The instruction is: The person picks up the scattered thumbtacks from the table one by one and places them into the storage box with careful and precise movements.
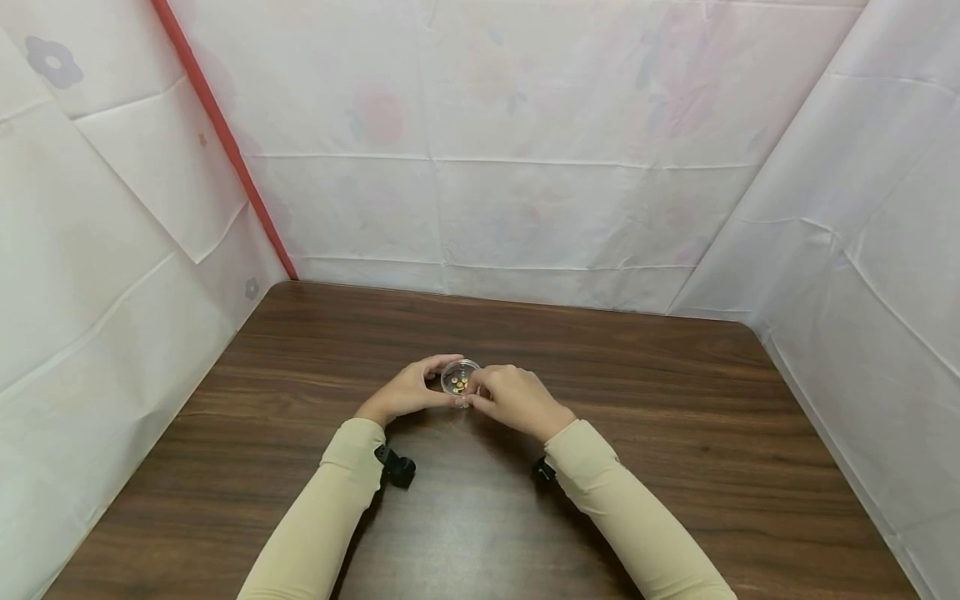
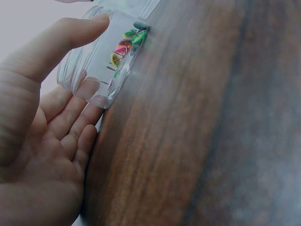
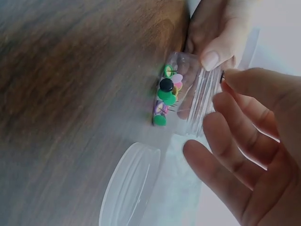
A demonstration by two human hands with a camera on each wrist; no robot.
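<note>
A clear round plastic jar [image 1: 452,367] stands open on the table with several colourful thumbtacks [image 3: 164,96] at its bottom, green, pink, yellow and black. My left hand [image 1: 408,390] grips the jar from the left, its thumb [image 2: 80,33] on one side and fingers round the other. At the jar's mouth is my right hand [image 1: 517,400]. Its thumb and forefinger come together over the rim, with a small dark thumbtack [image 3: 223,76] showing at their tips, mostly hidden. The other right fingers [image 3: 230,136] are loosely bent beside the threaded rim.
A clear round lid [image 3: 129,188] lies on the table near the jar, on the right-hand side. The dark wood-grain table [image 1: 675,400] runs back to pale fabric walls [image 1: 525,208], with a red strip [image 1: 225,133] at the left corner.
</note>
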